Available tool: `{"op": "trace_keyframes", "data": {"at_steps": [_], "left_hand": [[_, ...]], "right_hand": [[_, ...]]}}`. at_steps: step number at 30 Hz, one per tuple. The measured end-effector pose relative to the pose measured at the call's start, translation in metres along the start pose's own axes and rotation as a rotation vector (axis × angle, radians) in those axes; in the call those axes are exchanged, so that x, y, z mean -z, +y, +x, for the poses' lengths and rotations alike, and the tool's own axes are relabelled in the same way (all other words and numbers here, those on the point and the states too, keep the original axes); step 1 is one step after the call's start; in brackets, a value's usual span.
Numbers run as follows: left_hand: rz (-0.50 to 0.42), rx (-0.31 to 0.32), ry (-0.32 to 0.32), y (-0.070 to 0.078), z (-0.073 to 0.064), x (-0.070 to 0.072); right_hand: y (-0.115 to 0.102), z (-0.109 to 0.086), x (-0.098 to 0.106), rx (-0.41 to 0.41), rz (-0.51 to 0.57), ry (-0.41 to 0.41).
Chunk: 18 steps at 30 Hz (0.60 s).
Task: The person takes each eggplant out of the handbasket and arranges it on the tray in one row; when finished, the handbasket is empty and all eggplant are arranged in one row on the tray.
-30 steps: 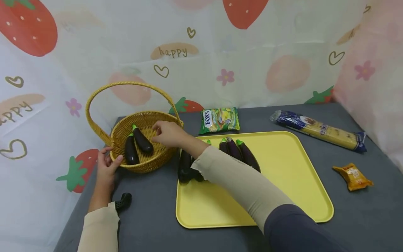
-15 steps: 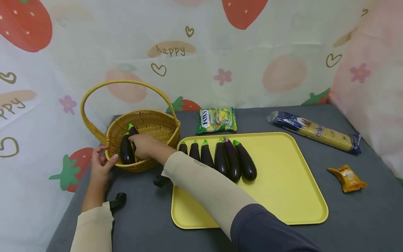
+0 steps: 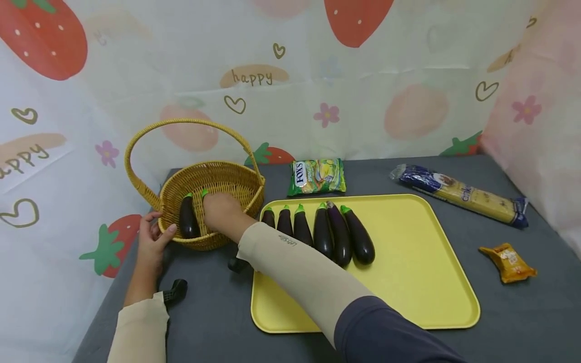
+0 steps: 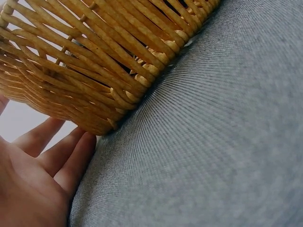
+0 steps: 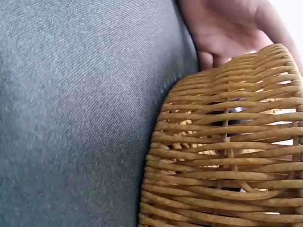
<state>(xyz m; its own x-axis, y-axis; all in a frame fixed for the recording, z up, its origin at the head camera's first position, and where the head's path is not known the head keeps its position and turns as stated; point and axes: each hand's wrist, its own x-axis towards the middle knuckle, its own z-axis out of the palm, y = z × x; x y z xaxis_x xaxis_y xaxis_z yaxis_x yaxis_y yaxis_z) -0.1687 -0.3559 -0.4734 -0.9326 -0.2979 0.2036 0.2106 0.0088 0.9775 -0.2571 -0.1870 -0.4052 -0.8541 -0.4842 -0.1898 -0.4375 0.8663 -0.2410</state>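
Observation:
A yellow wicker basket (image 3: 213, 171) with a tall hoop handle stands at the left of the table. My left hand (image 3: 152, 242) holds its left side, thumb at the rim and fingers against the outer wall; in the left wrist view these fingers (image 4: 71, 156) reach the basket's lower edge. Inside the basket, my right hand (image 3: 222, 214) grips a small eggplant (image 3: 204, 192); only its green stem end shows, the rest being hidden under the hand. Another eggplant (image 3: 188, 219) lies to the left of it in the basket.
A yellow tray (image 3: 408, 282) bears a row of several eggplants (image 3: 342, 237), partly covered by the right sleeve. Behind the tray lies a green candy bag (image 3: 317, 176). A pasta packet (image 3: 463, 194) and a small orange wrapped snack (image 3: 509, 263) lie to the right.
My right hand has gone down onto the upper eggplant in the basket and shifted it right, apart from the other one. My left hand stays at the basket's side.

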Motion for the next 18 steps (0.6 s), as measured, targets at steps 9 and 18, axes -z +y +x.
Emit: {"op": "trace_keyframes", "data": {"at_steps": [9,18], "left_hand": [[-0.056,0.037,0.096,0.004,-0.002,-0.001],[-0.077,0.02,0.063,-0.001,-0.001,-0.006]], "right_hand": [[0.018,-0.016,0.027,0.067,0.601,0.096],[0.076,-0.063,0.03,0.101,1.231,0.024]]}}
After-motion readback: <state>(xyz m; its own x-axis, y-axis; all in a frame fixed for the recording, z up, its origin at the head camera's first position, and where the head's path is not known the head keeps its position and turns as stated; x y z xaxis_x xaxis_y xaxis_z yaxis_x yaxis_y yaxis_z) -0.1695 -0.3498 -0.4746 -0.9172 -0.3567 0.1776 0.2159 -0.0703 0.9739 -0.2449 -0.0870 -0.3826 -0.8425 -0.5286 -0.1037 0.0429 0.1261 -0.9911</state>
